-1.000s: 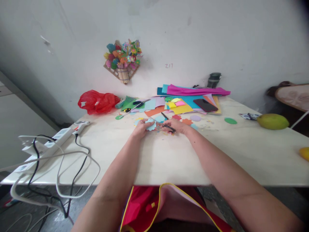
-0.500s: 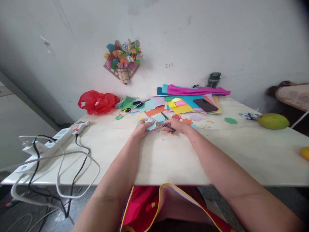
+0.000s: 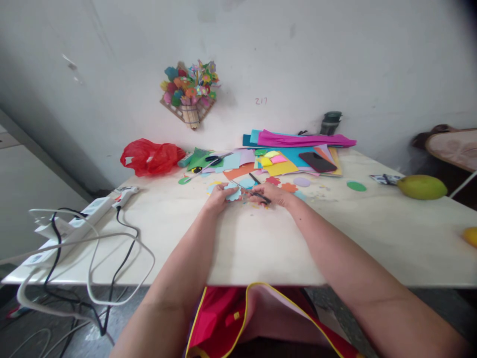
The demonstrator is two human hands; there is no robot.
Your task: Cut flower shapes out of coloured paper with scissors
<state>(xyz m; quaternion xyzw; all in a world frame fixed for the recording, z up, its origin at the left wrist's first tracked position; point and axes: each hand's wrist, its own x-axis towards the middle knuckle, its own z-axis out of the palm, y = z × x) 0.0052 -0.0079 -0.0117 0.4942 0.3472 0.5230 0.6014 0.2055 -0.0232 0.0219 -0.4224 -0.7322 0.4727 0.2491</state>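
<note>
Between the fingers of my left hand is a light blue paper piece with a scalloped edge. My right hand is closed on a pair of scissors, whose blades point left and reach the paper's upper edge. How far apart the blades are is too small to tell. Just beyond my hands lie a red paper flower, an orange paper flower and a lilac paper oval. Small paper scraps are scattered around and under my hands.
Coloured paper sheets, a phone and second scissors lie at the back. A red plastic bag is back left. A power strip with loose cables covers the left edge. A green-yellow fruit lies right.
</note>
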